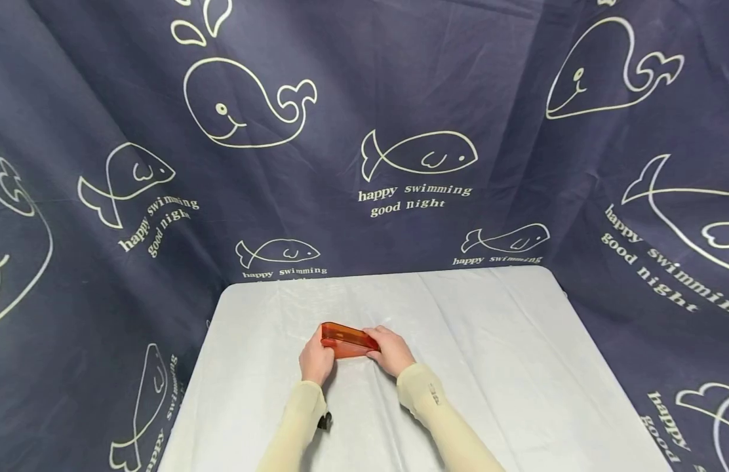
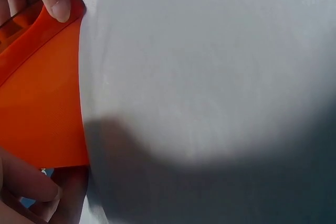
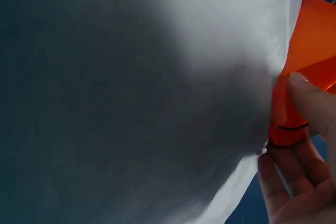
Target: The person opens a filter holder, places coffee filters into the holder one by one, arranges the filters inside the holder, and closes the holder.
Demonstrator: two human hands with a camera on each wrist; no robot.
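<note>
Both hands hold an orange-red see-through plastic container (image 1: 349, 349) over the middle of the white table. It is tilted, with an angular outline and a raised rim along its top. My left hand (image 1: 315, 357) grips the left end; in the left wrist view its curled fingers (image 2: 29, 184) lie at the container's lower edge. At the other end is my right hand (image 1: 393, 351). Its thumb (image 3: 312, 98) presses the rim in the right wrist view, while the other fingers bend beneath. Most of the inside is hidden in the wrist views.
A white cover with creases lies over the table (image 1: 488, 367). Dark blue curtains (image 1: 412, 242) printed with fish and whales hang behind it and along both sides. A small black object (image 1: 325, 421) shows at the left wrist, beside the cream sleeve (image 1: 299, 410).
</note>
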